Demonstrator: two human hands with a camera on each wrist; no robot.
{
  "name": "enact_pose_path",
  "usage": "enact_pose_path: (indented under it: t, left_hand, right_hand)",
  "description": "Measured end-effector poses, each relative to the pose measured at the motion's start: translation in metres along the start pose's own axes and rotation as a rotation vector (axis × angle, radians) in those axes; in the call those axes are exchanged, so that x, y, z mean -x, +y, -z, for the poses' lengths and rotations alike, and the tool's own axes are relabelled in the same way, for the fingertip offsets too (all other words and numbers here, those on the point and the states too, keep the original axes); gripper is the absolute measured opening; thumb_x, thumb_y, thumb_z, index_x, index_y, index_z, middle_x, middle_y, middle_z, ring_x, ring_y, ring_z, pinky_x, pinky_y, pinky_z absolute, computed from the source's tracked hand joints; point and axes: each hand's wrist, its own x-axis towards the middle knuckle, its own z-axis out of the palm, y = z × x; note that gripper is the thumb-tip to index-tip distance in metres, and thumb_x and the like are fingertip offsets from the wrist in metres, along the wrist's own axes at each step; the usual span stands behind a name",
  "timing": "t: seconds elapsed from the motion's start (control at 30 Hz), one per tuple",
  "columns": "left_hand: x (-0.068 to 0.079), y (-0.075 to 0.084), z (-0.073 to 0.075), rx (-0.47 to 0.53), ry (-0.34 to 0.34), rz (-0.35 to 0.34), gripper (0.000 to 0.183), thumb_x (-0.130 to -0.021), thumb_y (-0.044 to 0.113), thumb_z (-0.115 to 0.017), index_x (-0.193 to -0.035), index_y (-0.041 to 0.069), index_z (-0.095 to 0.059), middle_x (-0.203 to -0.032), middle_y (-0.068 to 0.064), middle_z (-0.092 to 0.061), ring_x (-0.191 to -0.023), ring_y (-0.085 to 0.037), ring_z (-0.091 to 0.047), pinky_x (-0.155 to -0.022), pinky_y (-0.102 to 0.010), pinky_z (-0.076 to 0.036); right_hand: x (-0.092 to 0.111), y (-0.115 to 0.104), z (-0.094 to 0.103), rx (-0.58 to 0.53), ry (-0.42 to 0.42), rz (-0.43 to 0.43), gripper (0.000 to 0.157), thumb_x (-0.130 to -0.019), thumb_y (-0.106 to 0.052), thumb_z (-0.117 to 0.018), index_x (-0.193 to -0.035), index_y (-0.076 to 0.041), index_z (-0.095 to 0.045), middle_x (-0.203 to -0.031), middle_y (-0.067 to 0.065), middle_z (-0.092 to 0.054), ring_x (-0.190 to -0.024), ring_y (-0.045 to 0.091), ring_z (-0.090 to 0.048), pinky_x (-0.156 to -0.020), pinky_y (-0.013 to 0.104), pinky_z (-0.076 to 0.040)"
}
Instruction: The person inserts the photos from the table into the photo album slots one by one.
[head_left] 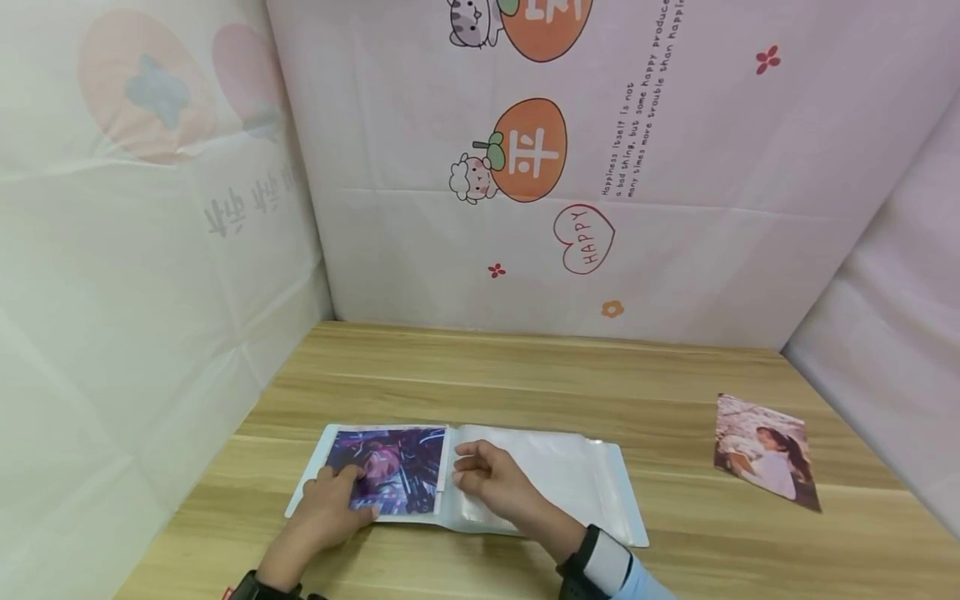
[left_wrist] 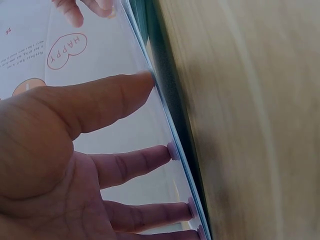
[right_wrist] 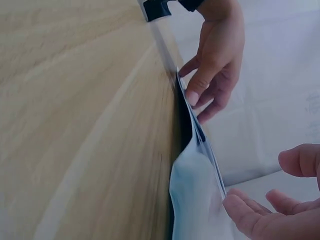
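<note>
A pale blue photo album [head_left: 555,475] lies spread open on the wooden table. Its left page carries a purple-blue picture [head_left: 411,467] with a white strip along the right side. My left hand [head_left: 326,510] rests on that page, fingertips pressing the picture's left and lower part. In the left wrist view, the thumb and fingers [left_wrist: 135,162] touch the page surface. Over the album's middle fold is my right hand [head_left: 501,485], fingers loosely bent and nothing visible between them. The right wrist view has its fingertips right at the page edge, with the thumb [right_wrist: 297,161] held apart.
A loose photo [head_left: 765,452] of a person among pink blossoms lies on the table [head_left: 480,367] at the right. White printed cloth [head_left: 420,258] hangs behind the table and along both sides.
</note>
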Motion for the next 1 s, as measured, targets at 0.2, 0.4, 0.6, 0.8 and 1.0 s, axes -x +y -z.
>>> enact_pose_path:
  t: [0.2,0.4,0.6,0.8,1.0]
  left_hand:
    - [0.0,0.002,-0.001,0.0,-0.004,-0.001,0.059,-0.074,0.029,-0.077,-0.119,-0.001,-0.054,-0.107,-0.024,-0.048,-0.093,-0.042,-0.046,-0.073,-0.057,-0.046]
    - [-0.001,0.003,-0.003,-0.019,-0.006,0.012,0.06,-0.074,0.03,-0.077,-0.12,-0.001,-0.054,-0.107,-0.025,-0.048,-0.093,-0.042,-0.046,-0.072,-0.057,-0.045]
    - [-0.001,0.003,-0.003,-0.034,-0.003,0.018,0.06,-0.074,0.03,-0.076,-0.12,0.0,-0.054,-0.105,-0.025,-0.048,-0.092,-0.041,-0.046,-0.07,-0.056,-0.046]
    - [-0.002,0.004,-0.004,-0.049,0.002,0.02,0.061,-0.073,0.031,-0.077,-0.12,0.0,-0.055,-0.104,-0.024,-0.049,-0.09,-0.04,-0.047,-0.067,-0.054,-0.047]
    - [-0.002,0.004,-0.003,-0.057,0.003,0.028,0.061,-0.072,0.031,-0.077,-0.12,0.0,-0.054,-0.104,-0.024,-0.049,-0.09,-0.041,-0.047,-0.067,-0.054,-0.047]
  right_hand:
    - [0.011,0.002,0.025,0.26,0.068,0.07,0.042,-0.088,-0.011,-0.06,-0.125,0.007,-0.048,-0.112,0.021,-0.056,-0.097,0.03,-0.058,-0.078,0.037,-0.051]
    - [0.028,0.001,0.058,0.514,0.151,0.068,0.044,-0.087,-0.016,-0.064,-0.126,0.0,-0.051,-0.117,0.02,-0.056,-0.104,0.037,-0.054,-0.081,0.049,-0.048]
    - [0.046,0.011,0.091,0.694,0.189,0.101,0.047,-0.084,-0.017,-0.068,-0.126,-0.003,-0.053,-0.125,0.017,-0.053,-0.114,0.039,-0.047,-0.089,0.054,-0.041]
    - [0.061,0.025,0.119,0.842,0.193,0.083,0.05,-0.079,-0.016,-0.073,-0.123,0.0,-0.055,-0.128,0.028,-0.046,-0.12,0.047,-0.038,-0.093,0.062,-0.033]
    - [0.074,0.032,0.134,0.914,0.179,0.06,0.056,-0.073,-0.018,-0.078,-0.121,0.003,-0.056,-0.122,0.033,-0.048,-0.115,0.053,-0.039,-0.09,0.062,-0.035]
